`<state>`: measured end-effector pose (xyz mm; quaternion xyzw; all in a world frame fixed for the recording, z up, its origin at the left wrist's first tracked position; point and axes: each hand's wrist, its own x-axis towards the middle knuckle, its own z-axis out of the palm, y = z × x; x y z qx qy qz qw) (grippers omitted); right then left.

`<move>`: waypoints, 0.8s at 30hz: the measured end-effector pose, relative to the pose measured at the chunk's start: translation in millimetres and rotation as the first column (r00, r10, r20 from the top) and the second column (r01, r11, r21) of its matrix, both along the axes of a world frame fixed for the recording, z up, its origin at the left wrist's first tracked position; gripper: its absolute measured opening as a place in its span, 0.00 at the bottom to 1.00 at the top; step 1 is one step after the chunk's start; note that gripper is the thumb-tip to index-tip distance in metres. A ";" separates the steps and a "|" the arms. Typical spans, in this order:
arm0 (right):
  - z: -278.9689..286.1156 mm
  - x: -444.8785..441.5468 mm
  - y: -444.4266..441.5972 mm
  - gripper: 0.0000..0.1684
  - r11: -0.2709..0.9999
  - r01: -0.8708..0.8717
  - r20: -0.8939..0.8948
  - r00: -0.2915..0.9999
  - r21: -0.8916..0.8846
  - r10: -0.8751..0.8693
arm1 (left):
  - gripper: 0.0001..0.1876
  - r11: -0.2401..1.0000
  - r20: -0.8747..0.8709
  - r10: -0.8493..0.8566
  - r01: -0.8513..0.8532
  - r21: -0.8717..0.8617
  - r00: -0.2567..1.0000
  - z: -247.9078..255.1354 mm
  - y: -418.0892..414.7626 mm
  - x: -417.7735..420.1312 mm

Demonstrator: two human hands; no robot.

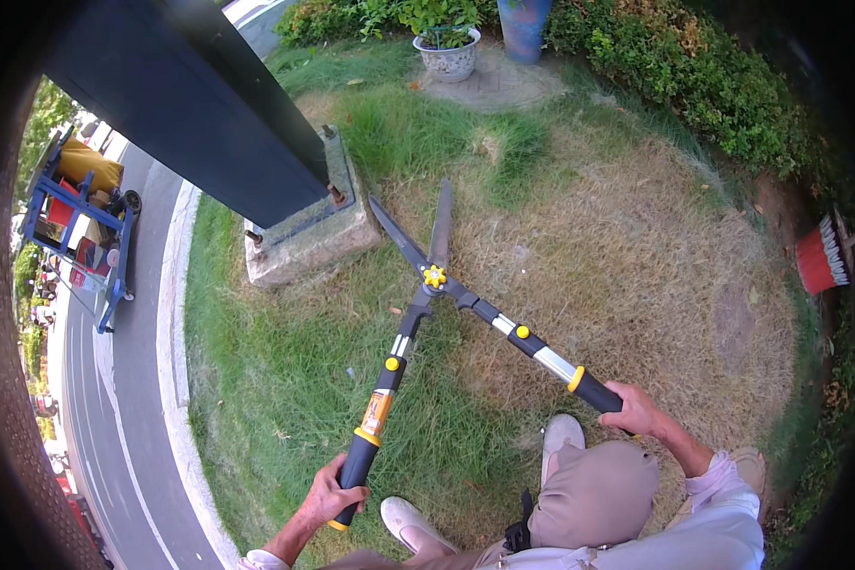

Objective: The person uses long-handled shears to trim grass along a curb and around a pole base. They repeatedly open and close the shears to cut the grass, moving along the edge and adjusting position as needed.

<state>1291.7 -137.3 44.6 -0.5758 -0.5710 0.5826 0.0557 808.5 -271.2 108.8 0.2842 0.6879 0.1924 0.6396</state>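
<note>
A pair of hedge shears (434, 276) with telescopic handles and a yellow pivot knob lies across the middle of the view, its blades spread apart over the grass (292, 370). My left hand (333, 491) is wrapped round the black grip of the left handle at the lower left. Round the grip of the right handle, my right hand (633, 408) is closed at the lower right. The blade tips point away from me, the left one beside the concrete footing (320, 251) of a dark post. Dry, short brown grass (613, 285) spreads right of the shears.
The dark metal post (206, 107) stands on its bolted footing at the upper left. A curb (174, 285) borders the road, where a loaded blue cart (78, 206) stands. A potted plant (447, 60), a blue pot (524, 32), a hedge (684, 78) and a red planter (821, 258) edge the grass.
</note>
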 end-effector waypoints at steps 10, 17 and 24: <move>-29.7 -59.1 59.8 0.15 1.000 -0.017 -0.062 0.998 0.024 0.018 | 0.23 0.990 0.011 0.091 -0.092 0.111 0.996 -31.3 70.0 -1.3; -36.2 -87.1 79.7 0.17 0.999 0.023 -0.049 0.999 0.037 -0.022 | 0.20 0.983 -0.002 0.131 -0.129 0.127 0.991 -52.3 98.4 3.7; -39.6 -112.4 78.8 0.18 0.999 0.032 -0.021 0.999 0.035 -0.031 | 0.20 0.971 -0.019 0.173 -0.167 0.169 0.985 -74.8 101.3 3.9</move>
